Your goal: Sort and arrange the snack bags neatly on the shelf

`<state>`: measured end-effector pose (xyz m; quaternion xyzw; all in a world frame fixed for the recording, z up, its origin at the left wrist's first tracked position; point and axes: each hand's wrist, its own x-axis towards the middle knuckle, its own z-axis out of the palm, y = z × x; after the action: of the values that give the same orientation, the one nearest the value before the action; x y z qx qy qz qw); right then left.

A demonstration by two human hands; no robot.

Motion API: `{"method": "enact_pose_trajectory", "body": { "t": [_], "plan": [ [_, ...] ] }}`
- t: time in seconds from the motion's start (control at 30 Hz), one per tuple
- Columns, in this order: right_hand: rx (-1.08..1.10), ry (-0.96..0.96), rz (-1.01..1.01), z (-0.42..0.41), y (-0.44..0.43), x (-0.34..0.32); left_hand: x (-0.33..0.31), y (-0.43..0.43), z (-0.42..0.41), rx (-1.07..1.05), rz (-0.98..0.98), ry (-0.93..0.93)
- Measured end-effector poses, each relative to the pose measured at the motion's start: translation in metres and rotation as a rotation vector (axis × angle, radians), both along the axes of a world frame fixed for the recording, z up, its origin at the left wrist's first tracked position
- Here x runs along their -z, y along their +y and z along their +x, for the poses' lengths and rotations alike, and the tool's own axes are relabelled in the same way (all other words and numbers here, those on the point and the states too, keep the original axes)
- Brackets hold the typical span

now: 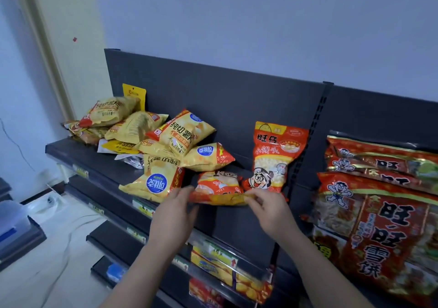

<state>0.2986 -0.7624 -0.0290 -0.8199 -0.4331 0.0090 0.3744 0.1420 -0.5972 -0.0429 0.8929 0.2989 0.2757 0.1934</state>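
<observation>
An orange snack bag [219, 186] with a cartoon face lies flat near the front edge of the dark top shelf [99, 163]. My left hand [174, 215] pinches its left end and my right hand [269, 209] pinches its right end. Just behind it an identical orange bag [275, 153] stands upright against the shelf's back panel. To the left, several yellow chip bags [180, 132] lie in a loose heap, some upside down, one [156, 179] overhanging the front edge.
Large red snack packs [379, 213] fill the neighbouring shelf section on the right, past a slotted upright post [317, 122]. Lower shelves [111, 239] hold more yellow and red bags [225, 269]. A white floor with cables lies at the left.
</observation>
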Motion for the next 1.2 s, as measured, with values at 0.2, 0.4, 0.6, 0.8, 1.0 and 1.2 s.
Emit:
{"method": "enact_pose_trajectory", "body": {
  "t": [0.2,0.4,0.6,0.8,1.0,1.2],
  "plan": [
    [0.120,0.027,0.178,0.016,0.005,-0.059,-0.031,-0.012,0.044,0.048,-0.306,-0.357],
    [0.168,0.113,0.259,0.025,0.003,-0.074,-0.024,-0.034,0.068,0.103,-0.456,-0.453],
    [0.116,0.257,0.336,0.030,0.004,-0.064,-0.002,-0.052,0.090,0.316,-0.399,-0.300],
    [0.033,0.376,0.341,0.032,-0.007,-0.054,0.007,-0.059,0.104,0.351,-0.439,-0.340],
    [-0.118,0.501,0.489,0.032,-0.014,-0.067,-0.012,-0.057,0.111,0.321,-0.375,-0.437],
    [-0.040,0.504,0.159,0.056,-0.015,-0.026,-0.017,-0.029,0.103,0.438,-0.752,-0.378]
  ]
}}
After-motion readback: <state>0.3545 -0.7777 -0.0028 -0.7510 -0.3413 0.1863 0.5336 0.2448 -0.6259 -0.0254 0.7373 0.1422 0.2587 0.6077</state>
